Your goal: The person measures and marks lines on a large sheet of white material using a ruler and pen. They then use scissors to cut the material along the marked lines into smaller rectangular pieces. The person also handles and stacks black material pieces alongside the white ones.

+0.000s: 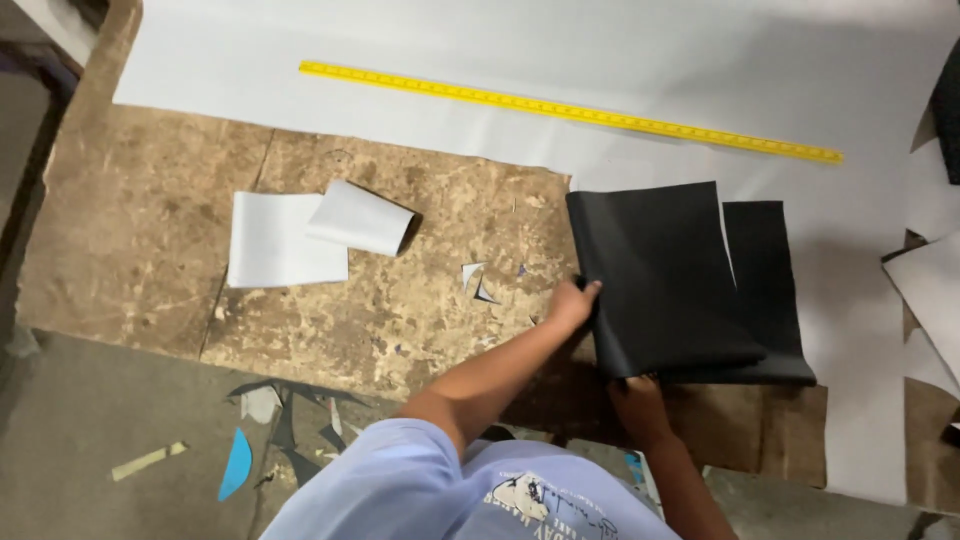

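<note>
The left hand (572,300) pinches the left edge of the black sheets (665,280). The right hand (637,400) holds their near edge. The sheets lie on the surface (400,300), just past both hands.

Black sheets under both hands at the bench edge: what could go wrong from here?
The top black sheet sits skewed over the lower black sheet, so the two could end up misaligned. The right hand pinches the near edge beside the table edge; the stack might slide off. The left hand only touches the side, so that grip may slip.
</note>
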